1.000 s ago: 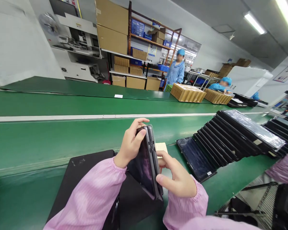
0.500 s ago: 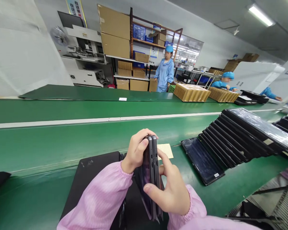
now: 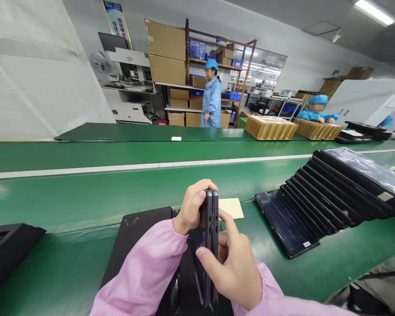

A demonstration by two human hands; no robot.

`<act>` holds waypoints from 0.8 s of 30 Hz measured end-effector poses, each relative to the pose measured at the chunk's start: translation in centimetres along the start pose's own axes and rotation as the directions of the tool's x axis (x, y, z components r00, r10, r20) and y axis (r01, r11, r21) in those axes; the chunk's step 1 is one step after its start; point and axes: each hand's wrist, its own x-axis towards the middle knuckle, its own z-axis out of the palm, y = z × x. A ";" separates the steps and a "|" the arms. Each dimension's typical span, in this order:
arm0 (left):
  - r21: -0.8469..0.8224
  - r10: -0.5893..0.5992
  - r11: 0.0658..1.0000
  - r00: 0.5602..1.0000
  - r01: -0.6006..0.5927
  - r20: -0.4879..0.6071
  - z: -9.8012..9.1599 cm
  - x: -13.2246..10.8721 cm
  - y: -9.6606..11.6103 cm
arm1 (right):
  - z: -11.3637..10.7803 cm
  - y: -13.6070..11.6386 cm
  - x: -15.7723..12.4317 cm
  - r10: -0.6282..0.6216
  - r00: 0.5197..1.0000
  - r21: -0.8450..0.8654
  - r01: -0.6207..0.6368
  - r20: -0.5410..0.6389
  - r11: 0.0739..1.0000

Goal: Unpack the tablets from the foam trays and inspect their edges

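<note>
Two slim dark tablets [image 3: 212, 237] stand on edge, pressed together, with small port openings along the edge towards me. My left hand [image 3: 191, 207] is closed around their far upper end, thumb on the near edge. Lower down, my right hand [image 3: 236, 267] grips them from the right, its thumb across the edge and its fingers along the right side. Below them and to the left lies a flat black case or pad [image 3: 141, 226] on the green bench. A pale sheet of small dots [image 3: 231, 208] lies just beyond my right hand.
Right of my hands leans a row of black-framed screen panels [image 3: 332, 199], with one panel [image 3: 285, 221] lying flat. A black object [image 3: 15, 250] sits at left. Across the green belt [image 3: 85, 193] are cardboard dividers [image 3: 271, 128]. Two co-workers in blue [image 3: 212, 98] are beyond.
The view has turned slightly left, showing more of the black object there. My grip on the tablets looks about the same. The standing co-worker has moved left and turned.
</note>
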 end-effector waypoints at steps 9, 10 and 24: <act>0.089 0.094 0.991 0.990 -0.104 0.107 0.3 -0.5 0.5 | -0.2 0.9 0.6 -0.087 0.979 0.105 0.108 -0.187 0.989; 0.089 0.091 0.991 0.990 -0.100 0.106 0.2 -0.5 0.4 | -0.2 0.9 0.6 -0.089 0.978 0.096 0.108 -0.190 0.990; 0.092 0.040 0.995 0.993 -0.030 -0.112 0.6 -0.6 -1.6 | -0.7 0.0 0.8 -0.083 0.991 -0.052 0.078 -0.105 0.996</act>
